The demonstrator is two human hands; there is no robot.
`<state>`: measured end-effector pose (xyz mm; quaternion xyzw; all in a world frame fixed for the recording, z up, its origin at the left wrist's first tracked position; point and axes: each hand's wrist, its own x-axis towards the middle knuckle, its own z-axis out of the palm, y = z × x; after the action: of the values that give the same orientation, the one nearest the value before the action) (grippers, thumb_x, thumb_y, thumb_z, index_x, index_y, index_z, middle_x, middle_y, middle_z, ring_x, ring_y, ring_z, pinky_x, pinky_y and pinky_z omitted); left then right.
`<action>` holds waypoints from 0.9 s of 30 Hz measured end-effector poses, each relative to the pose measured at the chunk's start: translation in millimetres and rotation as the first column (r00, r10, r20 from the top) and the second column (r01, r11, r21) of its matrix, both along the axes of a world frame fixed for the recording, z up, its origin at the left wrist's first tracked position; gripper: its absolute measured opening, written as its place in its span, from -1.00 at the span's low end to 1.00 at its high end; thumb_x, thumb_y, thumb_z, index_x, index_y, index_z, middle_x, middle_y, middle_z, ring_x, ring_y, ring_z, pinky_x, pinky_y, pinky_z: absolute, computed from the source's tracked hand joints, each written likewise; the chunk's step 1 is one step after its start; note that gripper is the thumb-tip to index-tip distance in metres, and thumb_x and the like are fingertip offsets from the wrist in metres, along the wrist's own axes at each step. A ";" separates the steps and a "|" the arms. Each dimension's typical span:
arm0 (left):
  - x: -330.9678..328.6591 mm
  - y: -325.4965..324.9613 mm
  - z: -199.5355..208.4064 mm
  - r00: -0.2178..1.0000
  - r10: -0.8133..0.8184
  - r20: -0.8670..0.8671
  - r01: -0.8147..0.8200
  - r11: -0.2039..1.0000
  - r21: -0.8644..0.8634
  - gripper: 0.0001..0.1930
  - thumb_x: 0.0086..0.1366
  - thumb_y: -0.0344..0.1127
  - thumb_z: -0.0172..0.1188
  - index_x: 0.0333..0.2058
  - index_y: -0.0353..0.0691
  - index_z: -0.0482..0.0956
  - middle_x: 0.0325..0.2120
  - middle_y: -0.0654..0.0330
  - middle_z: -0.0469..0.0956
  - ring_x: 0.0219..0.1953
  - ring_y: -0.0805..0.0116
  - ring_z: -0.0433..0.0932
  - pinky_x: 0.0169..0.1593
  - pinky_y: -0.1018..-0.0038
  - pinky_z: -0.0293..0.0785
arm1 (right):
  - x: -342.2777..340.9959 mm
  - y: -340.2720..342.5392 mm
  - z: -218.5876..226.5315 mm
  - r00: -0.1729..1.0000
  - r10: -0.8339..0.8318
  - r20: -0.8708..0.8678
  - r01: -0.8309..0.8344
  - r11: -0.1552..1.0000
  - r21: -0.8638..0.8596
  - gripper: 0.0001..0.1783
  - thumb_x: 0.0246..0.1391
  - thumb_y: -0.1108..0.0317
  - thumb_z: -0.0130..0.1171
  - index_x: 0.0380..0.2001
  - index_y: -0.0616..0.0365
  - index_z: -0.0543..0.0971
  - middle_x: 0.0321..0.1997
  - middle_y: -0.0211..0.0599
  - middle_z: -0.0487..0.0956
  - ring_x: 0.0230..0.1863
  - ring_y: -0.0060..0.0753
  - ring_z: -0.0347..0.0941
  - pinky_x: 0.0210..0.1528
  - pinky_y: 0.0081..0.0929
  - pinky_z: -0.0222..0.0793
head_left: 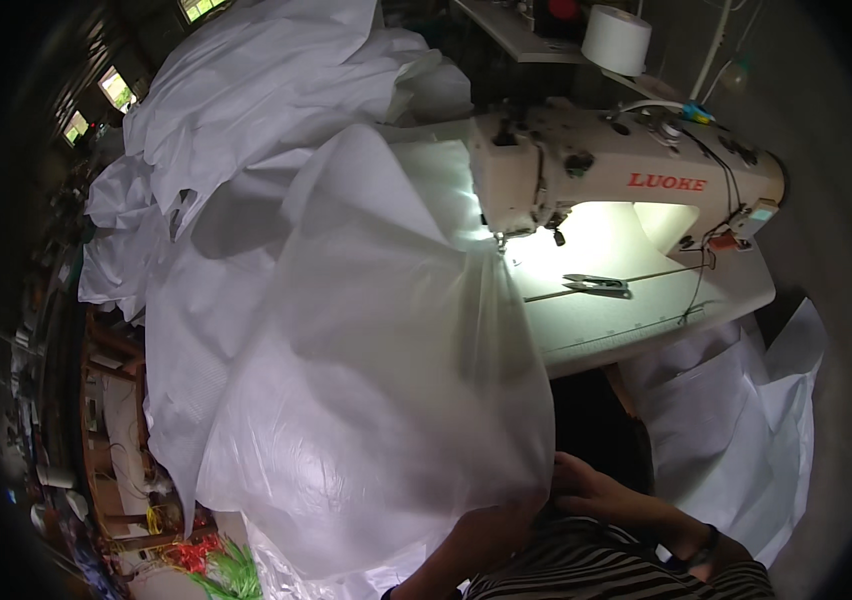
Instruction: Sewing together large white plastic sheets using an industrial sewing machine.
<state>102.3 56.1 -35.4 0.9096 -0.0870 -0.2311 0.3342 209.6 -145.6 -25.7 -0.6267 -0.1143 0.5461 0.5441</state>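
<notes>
A large white plastic-like sheet spreads from the sewing machine down to my lap. It is gathered into folds beneath the needle and presser foot. My right hand is closed at the sheet's lower right edge, its fingers curled and partly in shadow. Close by, my left hand is at the bottom edge, its fingers hidden in the dark folds. A pair of thread snips lies on the lit machine bed, right of the needle.
More white sheeting is heaped at the far left, and another white piece hangs below the table on the right. A white thread cone stands behind the machine. Green strands and a wooden frame are at lower left.
</notes>
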 end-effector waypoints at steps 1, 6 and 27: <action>-0.8 -1.4 0.3 0.996 -0.021 0.088 0.020 1.000 0.006 -0.57 0.23 -0.24 0.08 0.10 -0.05 0.39 -0.25 0.12 0.59 -0.23 0.12 0.60 -0.29 0.25 0.56 | 0.7 9.3 -7.6 0.996 -0.092 0.005 0.091 0.994 0.065 -0.28 0.23 0.34 0.15 0.33 0.27 0.07 0.28 -0.05 0.32 0.27 -0.25 0.30 0.27 -0.39 0.26; 5.0 12.9 -6.0 0.605 0.557 0.570 -0.697 0.715 0.041 -0.63 0.09 -0.20 0.36 -0.13 -0.16 0.57 -0.28 0.11 0.58 -0.18 0.12 0.58 -0.09 0.19 0.47 | 13.4 18.4 -60.9 0.995 -0.072 0.063 0.067 0.995 0.075 -0.52 0.25 0.29 0.16 0.15 0.31 0.36 0.02 -0.25 0.53 0.05 -0.47 0.44 0.08 -0.47 0.39; 35.0 -39.5 -10.1 0.823 -0.109 0.557 -0.053 0.963 0.266 -0.90 0.08 -0.29 0.15 -0.46 -0.16 0.49 -0.59 0.19 0.45 -0.46 0.16 0.52 -0.29 0.24 0.38 | 55.2 27.3 -71.7 0.913 -0.087 0.399 0.019 0.985 0.170 -0.54 0.27 0.13 0.05 0.07 0.27 0.45 -0.06 -0.03 0.59 -0.05 -0.29 0.54 0.02 -0.35 0.40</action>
<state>137.3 16.6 -45.5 0.9724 -0.1635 0.0348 0.1630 264.7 -118.3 -97.4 -0.6825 -0.2512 0.3785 0.5726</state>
